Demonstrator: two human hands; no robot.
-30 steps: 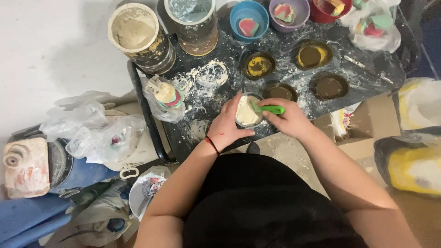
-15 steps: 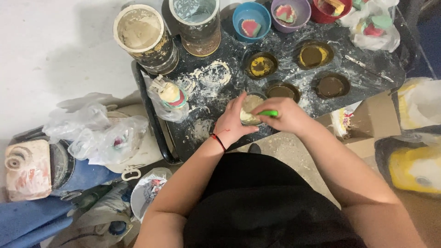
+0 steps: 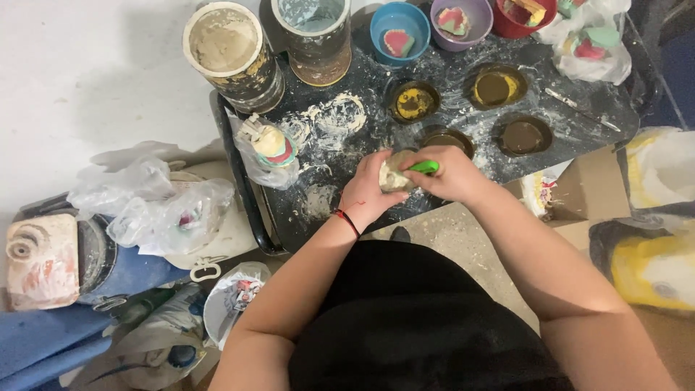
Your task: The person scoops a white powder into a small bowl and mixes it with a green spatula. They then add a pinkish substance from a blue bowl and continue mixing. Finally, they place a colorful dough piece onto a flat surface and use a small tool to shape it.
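Note:
My left hand (image 3: 365,192) cups a small round cream-coloured piece (image 3: 394,174) over the front of a dark, smeared tray (image 3: 326,210). A red cord circles that wrist. My right hand (image 3: 452,174) presses a green-handled tool (image 3: 425,167) against the piece. Both hands sit close together, just in front of a dark round mould (image 3: 450,137). The underside of the piece is hidden by my fingers.
Two tall paste-crusted buckets (image 3: 228,51) (image 3: 315,36) stand at the tray's back left. Blue (image 3: 399,29), purple (image 3: 461,22) and red bowls hold coloured sponges. Several round moulds (image 3: 413,100) lie on the tray. Plastic bags (image 3: 156,206), a mask-like piece (image 3: 40,261) and a yellow bag (image 3: 655,268) lie around.
Both hands have lifted the cream piece slightly and drawn together; the green tool now lies across its right side. The view has shifted a little.

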